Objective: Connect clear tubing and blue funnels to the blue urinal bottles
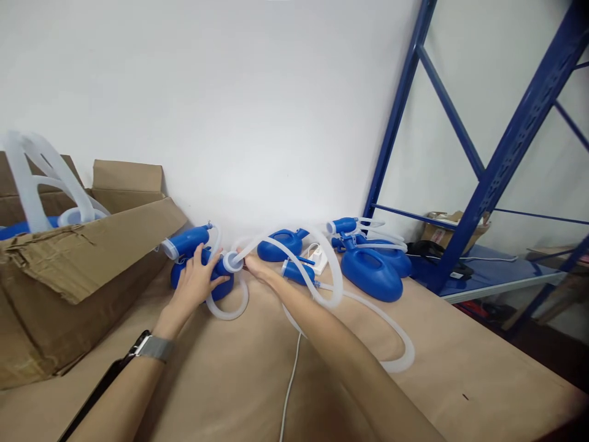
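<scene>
My left hand [197, 279] is curled around a blue urinal cup [221, 265] with a white rim, thumb below and fingers above. Coiled clear tubing [271, 239] comes out of the cup's mouth and loops to the right. On the other side of that rim is my right hand [256, 269], touching or very close to it; its fingertips are hidden. Under my left hand rests a blue urinal bottle [224, 290], partly covered. Another blue cup [186, 242] lies just behind my left hand, its white mouth turned to the left.
At left, an open cardboard box [92, 258] holds more blue bottles and tubing. Other blue bottles [372, 273] and a blue cup [298, 272] lie to the right, near a white power strip [318, 259]. A white cable [291, 387] crosses the table. Blue metal shelving [494, 166] stands right.
</scene>
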Demonstrator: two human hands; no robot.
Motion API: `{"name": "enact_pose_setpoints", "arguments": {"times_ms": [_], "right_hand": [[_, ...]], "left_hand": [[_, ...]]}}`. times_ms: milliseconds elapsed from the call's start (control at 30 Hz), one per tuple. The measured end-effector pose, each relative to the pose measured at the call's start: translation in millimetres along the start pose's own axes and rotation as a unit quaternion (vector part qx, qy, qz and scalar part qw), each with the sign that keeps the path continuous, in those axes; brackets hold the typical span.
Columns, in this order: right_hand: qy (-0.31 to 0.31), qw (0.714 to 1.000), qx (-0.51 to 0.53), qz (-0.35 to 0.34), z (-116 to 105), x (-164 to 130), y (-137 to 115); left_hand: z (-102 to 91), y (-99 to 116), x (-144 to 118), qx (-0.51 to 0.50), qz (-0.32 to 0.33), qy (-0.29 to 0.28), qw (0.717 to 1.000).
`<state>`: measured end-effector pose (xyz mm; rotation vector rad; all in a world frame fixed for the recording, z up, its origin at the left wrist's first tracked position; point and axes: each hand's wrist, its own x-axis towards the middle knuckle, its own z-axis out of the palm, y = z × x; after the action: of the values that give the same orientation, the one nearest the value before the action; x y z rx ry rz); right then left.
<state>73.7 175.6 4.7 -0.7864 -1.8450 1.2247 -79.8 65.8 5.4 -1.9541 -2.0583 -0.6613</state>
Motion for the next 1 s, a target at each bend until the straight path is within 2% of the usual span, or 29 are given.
{"name": "enact_pose_setpoints", "arguments": {"times_ms": [100, 200, 367, 500, 600, 700, 800, 900, 1000], "right_hand": [[-0.03, 0.998, -0.052, 0.013, -6, -21, 18], [-0.042, 0.992, -0.114, 0.025, -19, -43, 37], [-0.049, 0.975, -0.215, 0.036, -39, -60, 62], [-0.06, 0.964, -0.259, -0.008, -40, -60, 66], [-0.06, 0.957, -0.277, -0.065, -38, -60, 63], [-0.041, 0.949, -0.295, -0.101, -37, -62, 61], [-0.033, 0.942, -0.313, -0.112, -37, -63, 63], [-0.035, 0.935, -0.33, -0.127, -36, -65, 62], [-0.028, 0.928, -0.344, -0.142, -34, -68, 57]], "left_hand": [[-4.4, 9, -6, 0.054, -0.025, 0.021, 0.998], [-5.9, 14, -7, 0.082, -0.031, 0.013, 0.996], [-5.6, 1, 1, 0.088, 0.029, -0.026, 0.995], [0.8, -11, 8, 0.073, 0.099, -0.061, 0.991], [2.6, -17, 8, 0.072, 0.113, -0.064, 0.989], [-2.8, -24, 2, 0.097, 0.068, -0.019, 0.993], [-8.5, -26, -5, 0.127, 0.039, 0.051, 0.99], [-9.0, -17, -4, 0.128, 0.067, 0.108, 0.984], [-8.2, 1, 0, 0.113, 0.123, 0.134, 0.977]]}}
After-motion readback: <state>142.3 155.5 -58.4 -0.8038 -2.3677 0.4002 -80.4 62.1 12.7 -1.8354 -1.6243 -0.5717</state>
